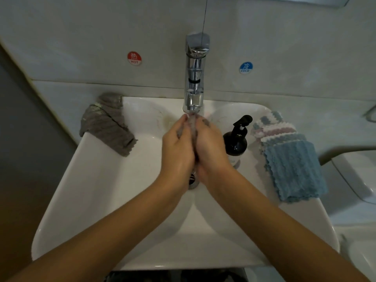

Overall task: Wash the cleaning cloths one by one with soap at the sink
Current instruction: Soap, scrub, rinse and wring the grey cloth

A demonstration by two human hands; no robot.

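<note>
My left hand [177,145] and my right hand [210,146] are pressed together over the white sink [97,180], squeezing a grey cleaning cloth [191,127] between them. The cloth shows only as a wet strip between the fingers, right under the chrome tap [195,82], whose water runs onto it. A black soap pump bottle [237,137] stands just right of my right hand on the basin rim. A grey cloth [107,124] lies over the sink's back left corner. A stack of blue, pink and white cloths [291,159] lies on the right rim.
Red HOT [134,58] and blue COLD [246,67] stickers mark the wall beside the tap. The drain [192,179] peeks out below my wrists. A white toilet edge [354,176] stands at the far right.
</note>
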